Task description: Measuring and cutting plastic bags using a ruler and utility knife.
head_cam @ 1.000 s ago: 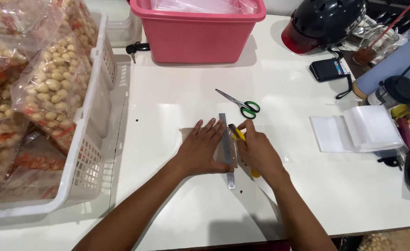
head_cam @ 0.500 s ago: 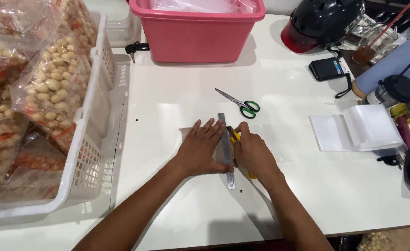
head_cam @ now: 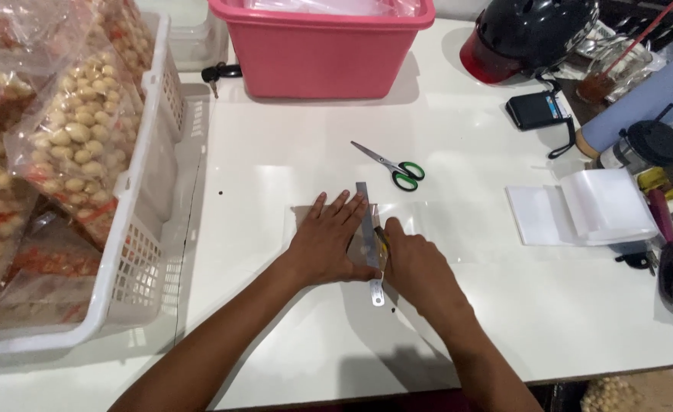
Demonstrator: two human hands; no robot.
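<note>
My left hand [head_cam: 326, 241] lies flat, fingers spread, pressing a steel ruler [head_cam: 368, 229] onto a clear plastic sheet [head_cam: 443, 229] on the white table [head_cam: 291, 152]. Right beside the ruler's right edge, my right hand [head_cam: 413, 263] is closed around a yellow utility knife [head_cam: 381, 237]; only a short piece of the knife shows between the hand and the ruler. The ruler's lower end sticks out below both hands.
Green-handled scissors [head_cam: 397, 169] lie just beyond the ruler. A pink tub [head_cam: 321, 49] stands at the back. A white basket [head_cam: 142, 191] with bags of nuts fills the left. Folded white bags [head_cam: 588, 210], a black helmet [head_cam: 531, 34], a wallet [head_cam: 536, 111] and bottles crowd the right.
My right hand has drawn the knife toward me along the ruler's edge, so less of the yellow handle shows. My left hand stays pressed on the ruler.
</note>
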